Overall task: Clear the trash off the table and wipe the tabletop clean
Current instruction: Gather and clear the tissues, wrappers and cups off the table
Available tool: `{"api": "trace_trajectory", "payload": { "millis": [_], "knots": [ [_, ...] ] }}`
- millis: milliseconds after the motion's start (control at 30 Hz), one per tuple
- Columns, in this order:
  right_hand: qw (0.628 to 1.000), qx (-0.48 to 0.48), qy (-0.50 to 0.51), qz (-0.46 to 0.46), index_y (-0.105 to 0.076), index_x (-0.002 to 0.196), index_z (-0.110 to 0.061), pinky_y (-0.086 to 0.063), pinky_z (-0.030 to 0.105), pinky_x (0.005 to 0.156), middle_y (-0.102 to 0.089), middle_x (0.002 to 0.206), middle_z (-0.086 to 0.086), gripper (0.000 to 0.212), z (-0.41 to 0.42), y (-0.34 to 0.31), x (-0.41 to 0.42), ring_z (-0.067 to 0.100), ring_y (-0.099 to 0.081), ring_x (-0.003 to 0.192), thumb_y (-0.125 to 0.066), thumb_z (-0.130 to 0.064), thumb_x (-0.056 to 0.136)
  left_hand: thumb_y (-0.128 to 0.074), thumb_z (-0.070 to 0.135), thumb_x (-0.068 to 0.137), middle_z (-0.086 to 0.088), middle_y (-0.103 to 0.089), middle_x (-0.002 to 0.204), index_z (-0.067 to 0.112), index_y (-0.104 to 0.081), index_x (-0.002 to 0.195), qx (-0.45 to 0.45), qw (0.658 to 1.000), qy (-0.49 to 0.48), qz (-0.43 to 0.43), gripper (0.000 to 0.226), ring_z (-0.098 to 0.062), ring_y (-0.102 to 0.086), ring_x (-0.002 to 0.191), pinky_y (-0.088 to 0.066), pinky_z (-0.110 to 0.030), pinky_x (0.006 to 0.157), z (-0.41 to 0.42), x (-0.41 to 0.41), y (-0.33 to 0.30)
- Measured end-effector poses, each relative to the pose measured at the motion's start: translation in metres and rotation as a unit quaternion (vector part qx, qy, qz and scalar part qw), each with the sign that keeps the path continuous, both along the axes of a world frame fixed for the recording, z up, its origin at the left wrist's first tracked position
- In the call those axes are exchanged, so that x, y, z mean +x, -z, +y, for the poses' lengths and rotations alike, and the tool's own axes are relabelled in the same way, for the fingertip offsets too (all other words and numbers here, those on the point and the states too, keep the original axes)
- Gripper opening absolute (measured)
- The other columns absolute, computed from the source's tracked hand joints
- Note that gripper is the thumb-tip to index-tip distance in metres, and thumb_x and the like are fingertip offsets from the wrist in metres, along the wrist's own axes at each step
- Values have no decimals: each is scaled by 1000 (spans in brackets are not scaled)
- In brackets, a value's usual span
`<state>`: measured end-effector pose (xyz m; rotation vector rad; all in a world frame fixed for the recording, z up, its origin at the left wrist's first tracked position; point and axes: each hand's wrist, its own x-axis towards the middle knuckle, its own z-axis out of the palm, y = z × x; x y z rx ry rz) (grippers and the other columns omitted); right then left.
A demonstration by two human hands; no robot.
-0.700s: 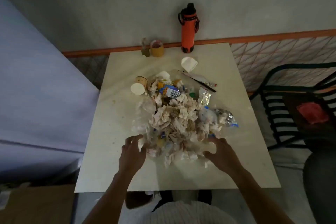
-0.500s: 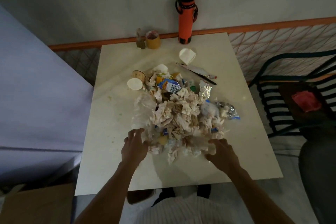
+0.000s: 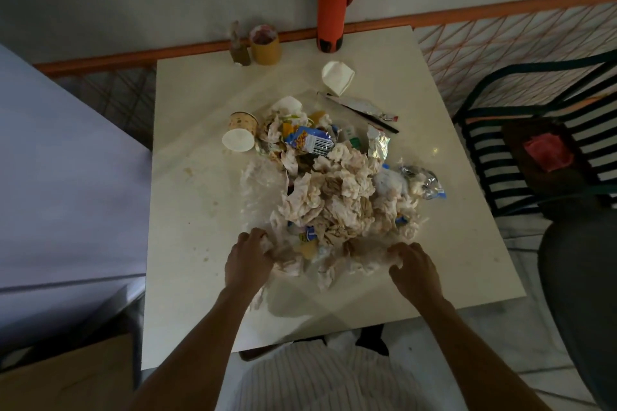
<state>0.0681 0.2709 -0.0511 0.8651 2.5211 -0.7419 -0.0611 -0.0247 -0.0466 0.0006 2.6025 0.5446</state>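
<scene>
1. Your left hand (image 3: 248, 262) has its fingers (image 3: 258, 237) curled into the near-left edge of the trash pile (image 3: 337, 197), gripping crumpled tissue.
2. Your right hand (image 3: 414, 269) sits at the pile's near-right edge, fingers (image 3: 402, 248) bent down onto the tissue; whether they pinch it, you cannot tell.
3. The pile lies mid-tabletop: mostly stained crumpled tissues, with a blue snack wrapper (image 3: 309, 140) and foil scraps among them.
4. Containers, counted: two paper cups. One printed cup (image 3: 240, 132) lies on its side at the pile's far-left edge, mouth toward you; nothing shows inside. One flattened white cup (image 3: 337, 77) lies apart, farther back.
5. At the far edge stand one orange bottle (image 3: 332, 0), closed, one yellow tub (image 3: 265, 45) with reddish contents, and one small bottle (image 3: 238, 47) just beside it.
6. The tabletop (image 3: 190, 210) shows bare, stained surface left of the pile and a bare strip along the near edge.
7. A dark slatted chair (image 3: 534, 130) stands off the right edge.
</scene>
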Motion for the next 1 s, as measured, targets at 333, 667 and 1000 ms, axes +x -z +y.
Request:
{"api": "trace_trajectory", "payload": {
  "millis": [333,667,1000],
  "knots": [
    [994,-61,57,71,-63,102,-23,-46,36,73,-62,116,6,24,-7,-8,-17,27,-59,97,-47,-11,89,-43,7,90,1,-68,109,34,-59,103,108,993,-48,-18,35,-21,-63,87,-49,-33,71,-19,3,-29],
    [998,5,-69,-6,-45,139,-29,-52,45,86,-42,139,5,60,-10,2,-19,34,-51,121,-68,-45,86,-62,51,90,2,-54,100,23,-59,92,62,997,-26,-22,28,-24,-63,84,-48,-35,77,21,35,-33],
    [997,-41,-70,-10,-52,131,-27,-50,41,86,-46,127,3,56,-10,3,-14,31,-57,111,-69,-53,84,-64,37,93,-7,-47,118,21,-51,128,-29,997,61,-21,41,-41,-66,96,-56,-45,77,41,51,-2]
  ]
}}
